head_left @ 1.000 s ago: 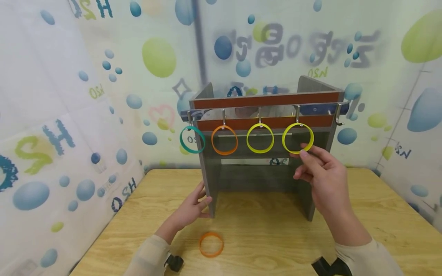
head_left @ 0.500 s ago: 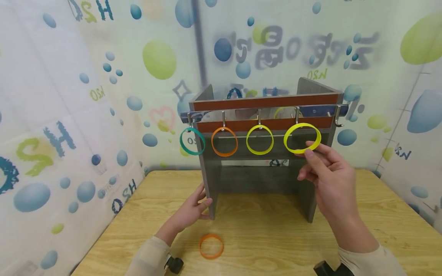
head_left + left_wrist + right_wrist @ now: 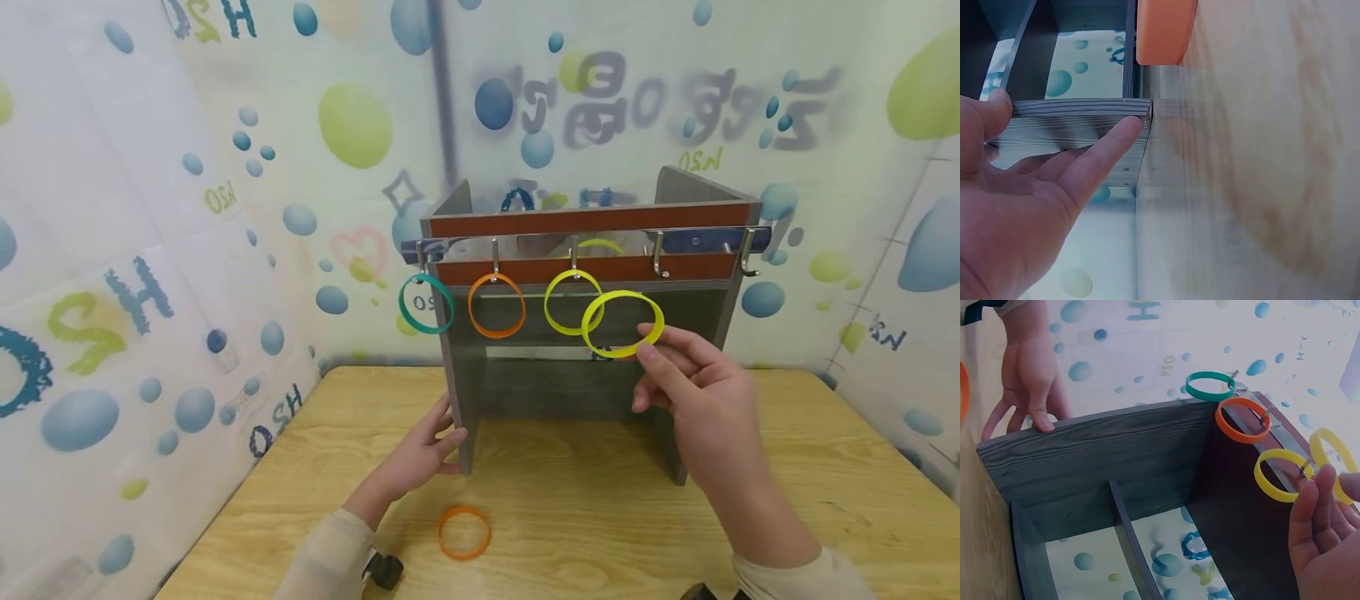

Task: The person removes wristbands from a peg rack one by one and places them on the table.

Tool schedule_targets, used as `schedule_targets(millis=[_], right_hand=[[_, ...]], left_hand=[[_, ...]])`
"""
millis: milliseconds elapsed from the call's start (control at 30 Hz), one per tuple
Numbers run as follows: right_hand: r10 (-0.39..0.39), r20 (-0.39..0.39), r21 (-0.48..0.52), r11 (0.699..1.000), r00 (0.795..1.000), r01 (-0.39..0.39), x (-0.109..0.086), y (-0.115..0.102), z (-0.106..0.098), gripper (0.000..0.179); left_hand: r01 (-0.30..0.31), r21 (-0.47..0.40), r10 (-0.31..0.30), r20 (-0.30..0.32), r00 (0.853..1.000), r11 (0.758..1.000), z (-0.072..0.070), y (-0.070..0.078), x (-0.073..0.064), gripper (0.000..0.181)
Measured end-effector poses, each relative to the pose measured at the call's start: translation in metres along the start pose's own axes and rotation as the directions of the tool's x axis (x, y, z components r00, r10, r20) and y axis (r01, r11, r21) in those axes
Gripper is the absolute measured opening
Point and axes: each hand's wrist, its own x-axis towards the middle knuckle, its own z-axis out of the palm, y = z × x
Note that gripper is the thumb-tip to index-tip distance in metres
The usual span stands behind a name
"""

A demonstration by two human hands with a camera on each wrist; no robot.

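Right hand (image 3: 712, 400): grip closed to a narrow pinch, thumb against fingers, on the lower right edge of the loose yellow ring (image 3: 611, 357). The loose yellow ring is in the air in front of the grey stand (image 3: 465, 375), below and left of the fourth hook (image 3: 658, 250). Its round face is turned toward the head camera. In that view it reads as an oval, wider than high, with the long axis rising slightly toward the right; it overlaps the hung yellow ring (image 3: 547, 310). Contact between these two cannot be determined. The hung yellow ring, hung orange ring (image 3: 495, 336) and teal ring (image 3: 431, 332) each hang from a separate hook.

Left hand (image 3: 416, 454): grip extended, fingers spread and touching the stand's left side panel. A second orange ring (image 3: 465, 557) lies flat on the counter (image 3: 570, 533), near the left hand.
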Motion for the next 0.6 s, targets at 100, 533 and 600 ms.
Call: schedule_targets(millis=[100,533,600], right_hand=[[0.006,0.032,-0.041,0.999,0.999,-0.004,-0.001,0.002,0.005,0.033],[0.198,0.268,-0.147,0.976,0.943,-0.163,-0.006,0.029,0.031,0.042],[0.219,0.275,-0.153,0.971,0.936,-0.182,-0.005,0.033,0.033,0.043]], left_hand=[[0.003,0.004,-0.003,-0.001,1.000,1.000,0.000,0.000,0.000,0.075],[0.026,0.003,-0.026,-0.016,1.000,1.000,0.000,0.000,0.001,0.075],[0.020,-0.004,-0.020,-0.006,1.000,1.000,0.001,0.000,0.003,0.075]])
